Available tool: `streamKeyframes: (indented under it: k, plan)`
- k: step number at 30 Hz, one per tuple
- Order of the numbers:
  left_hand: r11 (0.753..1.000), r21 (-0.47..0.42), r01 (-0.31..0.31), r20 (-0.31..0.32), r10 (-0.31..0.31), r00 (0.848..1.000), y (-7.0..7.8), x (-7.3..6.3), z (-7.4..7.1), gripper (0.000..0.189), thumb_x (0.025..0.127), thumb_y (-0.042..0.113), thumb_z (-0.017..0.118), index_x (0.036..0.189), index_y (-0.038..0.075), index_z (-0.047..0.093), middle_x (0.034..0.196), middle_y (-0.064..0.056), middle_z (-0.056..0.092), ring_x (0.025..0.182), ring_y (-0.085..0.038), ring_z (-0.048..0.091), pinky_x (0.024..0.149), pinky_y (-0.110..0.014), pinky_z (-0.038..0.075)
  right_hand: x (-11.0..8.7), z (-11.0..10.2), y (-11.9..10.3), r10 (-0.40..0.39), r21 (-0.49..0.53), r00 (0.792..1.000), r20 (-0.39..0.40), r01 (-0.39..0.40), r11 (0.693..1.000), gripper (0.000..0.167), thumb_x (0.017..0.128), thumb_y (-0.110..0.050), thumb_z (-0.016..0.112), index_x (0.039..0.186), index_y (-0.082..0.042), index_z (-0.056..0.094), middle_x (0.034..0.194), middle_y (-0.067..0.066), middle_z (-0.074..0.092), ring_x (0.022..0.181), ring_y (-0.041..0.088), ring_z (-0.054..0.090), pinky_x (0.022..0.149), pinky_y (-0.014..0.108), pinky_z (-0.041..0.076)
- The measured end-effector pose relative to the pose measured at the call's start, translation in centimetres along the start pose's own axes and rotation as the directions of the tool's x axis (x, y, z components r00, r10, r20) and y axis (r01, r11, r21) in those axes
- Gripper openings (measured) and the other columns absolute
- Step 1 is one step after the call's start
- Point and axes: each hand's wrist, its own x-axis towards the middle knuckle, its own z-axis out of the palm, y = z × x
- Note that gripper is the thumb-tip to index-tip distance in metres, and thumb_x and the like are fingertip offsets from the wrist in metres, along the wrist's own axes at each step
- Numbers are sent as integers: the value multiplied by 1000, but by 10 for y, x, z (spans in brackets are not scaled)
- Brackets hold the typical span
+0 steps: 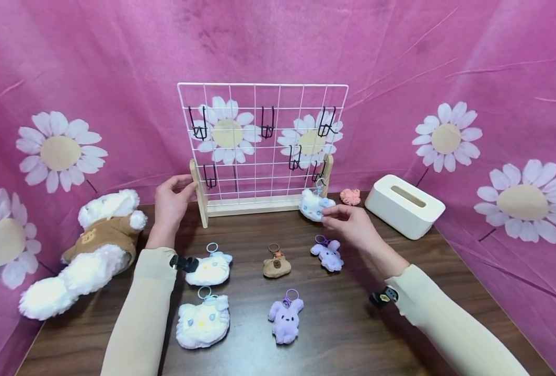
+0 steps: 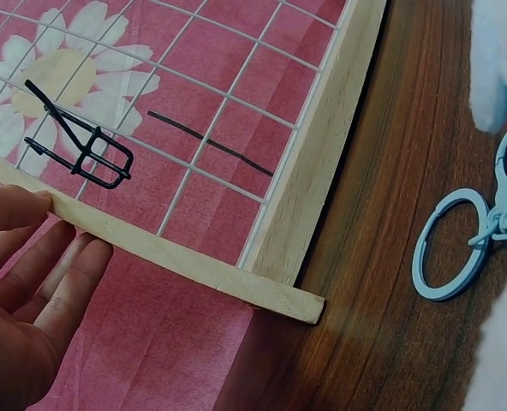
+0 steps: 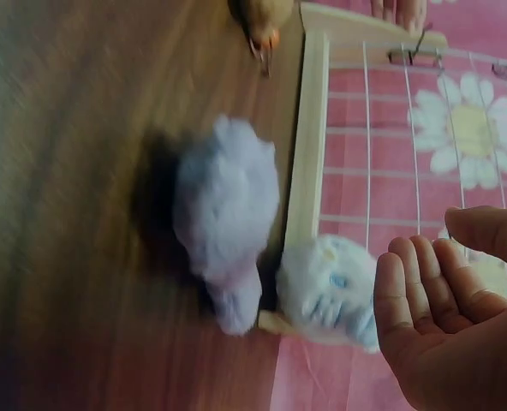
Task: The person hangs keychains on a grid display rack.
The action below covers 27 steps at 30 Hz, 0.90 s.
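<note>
My left hand pinches the left wooden upright of a white wire grid rack. In the left wrist view the thumb and fingers of that hand lie on either side of the wood. A white cat plush keychain with a blue bow hangs by its ring at the lower right black hook. Beside it is my right hand, fingertips overlapping its edge in the head view. In the right wrist view this hand has loosely bent fingers around nothing, next to the plush.
On the table lie two white cat keychains, a brown plush keychain and two purple rabbit keychains. Several black hooks sit on the grid. A white tissue box and pink item stand right, a dressed plush toy left.
</note>
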Motion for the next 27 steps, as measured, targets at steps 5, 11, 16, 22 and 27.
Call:
streamKeyframes:
  k: [5,11,16,22,27]
  plan:
    - [1000,-6,7,-1,-7,1000,1,0,-1,36,107,10,77,138,-6,74,112,-9,76,81,3,75,82,-17,71,-19,9,-5,-17,-13,999,38,17,1000,29,101,-18,85,125,-2,82,114,12,84,90,1,67,73,17,59]
    - [1000,-11,0,-2,0,1000,2,1,-1,36,107,11,77,138,-6,74,103,2,75,80,2,75,80,-16,71,-41,21,-7,-46,-9,993,110,47,999,24,101,-13,84,122,-2,82,106,11,85,84,3,68,70,16,59]
    - [1000,-1,2,-1,-2,1000,1,3,0,37,107,12,77,140,-5,74,104,5,76,82,3,74,82,-17,71,-54,32,-4,-53,0,981,185,54,999,28,101,-15,84,124,1,81,111,11,85,94,8,73,80,16,62]
    - [1000,-8,-4,1,4,1000,0,2,1,36,107,10,77,139,-6,74,98,10,74,80,3,75,82,-19,72,-68,44,2,-73,-15,959,273,80,997,28,99,-16,85,122,1,81,111,9,84,99,13,76,86,17,65]
    - [1000,0,-7,-4,7,1000,0,-1,1,35,107,10,77,138,-6,74,97,13,72,81,3,74,81,-17,71,-78,55,4,-61,-11,931,360,69,998,27,98,-15,85,119,1,81,105,6,83,94,10,76,84,17,66]
